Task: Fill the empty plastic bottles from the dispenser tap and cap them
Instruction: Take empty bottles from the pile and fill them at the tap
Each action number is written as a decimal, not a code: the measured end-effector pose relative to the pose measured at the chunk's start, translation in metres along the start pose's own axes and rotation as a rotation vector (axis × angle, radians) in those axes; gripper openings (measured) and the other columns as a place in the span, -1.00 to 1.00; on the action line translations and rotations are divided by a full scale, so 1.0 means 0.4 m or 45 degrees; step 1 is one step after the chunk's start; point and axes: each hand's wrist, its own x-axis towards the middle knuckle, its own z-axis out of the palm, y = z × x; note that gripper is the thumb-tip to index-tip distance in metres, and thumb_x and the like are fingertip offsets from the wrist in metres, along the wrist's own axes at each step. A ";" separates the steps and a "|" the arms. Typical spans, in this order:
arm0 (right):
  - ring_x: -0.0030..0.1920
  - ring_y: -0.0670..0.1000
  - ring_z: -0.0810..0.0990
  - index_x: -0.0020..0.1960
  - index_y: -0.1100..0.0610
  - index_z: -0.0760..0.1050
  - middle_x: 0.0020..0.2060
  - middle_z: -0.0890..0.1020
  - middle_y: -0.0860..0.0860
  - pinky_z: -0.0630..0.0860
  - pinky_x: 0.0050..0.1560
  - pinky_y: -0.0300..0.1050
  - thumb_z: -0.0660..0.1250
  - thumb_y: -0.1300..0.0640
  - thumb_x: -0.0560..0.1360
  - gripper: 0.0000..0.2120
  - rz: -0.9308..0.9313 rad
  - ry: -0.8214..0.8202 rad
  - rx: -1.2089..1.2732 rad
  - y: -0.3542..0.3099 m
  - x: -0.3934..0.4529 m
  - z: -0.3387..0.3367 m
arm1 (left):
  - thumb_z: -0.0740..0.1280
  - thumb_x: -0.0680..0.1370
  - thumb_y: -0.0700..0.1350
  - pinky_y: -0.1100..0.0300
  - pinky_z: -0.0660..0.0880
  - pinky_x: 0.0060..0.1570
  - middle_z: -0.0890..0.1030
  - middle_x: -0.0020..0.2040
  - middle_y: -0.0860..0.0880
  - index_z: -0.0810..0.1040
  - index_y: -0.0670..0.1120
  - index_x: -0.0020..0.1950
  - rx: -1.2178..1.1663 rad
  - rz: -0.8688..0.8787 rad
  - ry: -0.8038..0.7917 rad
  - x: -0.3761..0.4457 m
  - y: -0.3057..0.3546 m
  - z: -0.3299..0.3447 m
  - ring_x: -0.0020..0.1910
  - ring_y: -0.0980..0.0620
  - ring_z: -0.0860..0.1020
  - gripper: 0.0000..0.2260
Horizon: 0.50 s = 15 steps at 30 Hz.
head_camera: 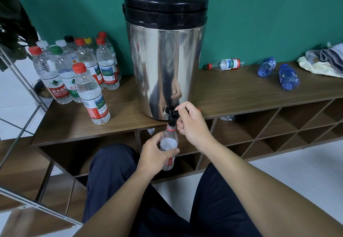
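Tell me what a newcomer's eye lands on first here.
The tall steel dispenser with its black lid stands mid-shelf. At its tap the right hand grips the lever while the left hand holds a bottle under the spout. Capped bottles cluster upright to the left.

Legs: dark navy cloth trousers [115,171], plain, softly creased.
Arms: bare forearms [246,181], no sleeves in view.
Wrists: unadorned.

- Left hand [156,155], low in the centre of the frame, curls its fingers and thumb around a bottle [168,144].
- Right hand [193,123], just above it, grips the tap [172,113], forearm stretching to lower right.
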 end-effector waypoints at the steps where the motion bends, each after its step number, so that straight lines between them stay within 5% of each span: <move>1: -0.40 0.01 0.31 0.00 0.05 0.50 -0.41 0.36 0.03 0.26 -0.38 -0.06 0.19 0.09 0.79 -0.79 0.003 0.001 0.002 0.001 0.000 0.000 | 0.76 0.41 -0.03 -0.06 0.64 0.37 0.76 0.20 0.22 0.67 0.20 0.38 0.002 0.000 0.000 0.000 0.000 0.000 0.23 0.18 0.70 -0.41; 15: -0.38 0.02 0.28 -0.02 0.07 0.49 -0.39 0.32 0.08 0.24 -0.37 -0.05 0.19 0.10 0.78 -0.78 0.009 0.008 0.011 -0.003 -0.003 0.003 | 0.74 0.35 0.02 -0.15 0.64 0.37 0.77 0.19 0.16 0.69 0.19 0.36 -0.028 0.009 0.001 0.002 -0.005 0.000 0.23 0.10 0.72 -0.41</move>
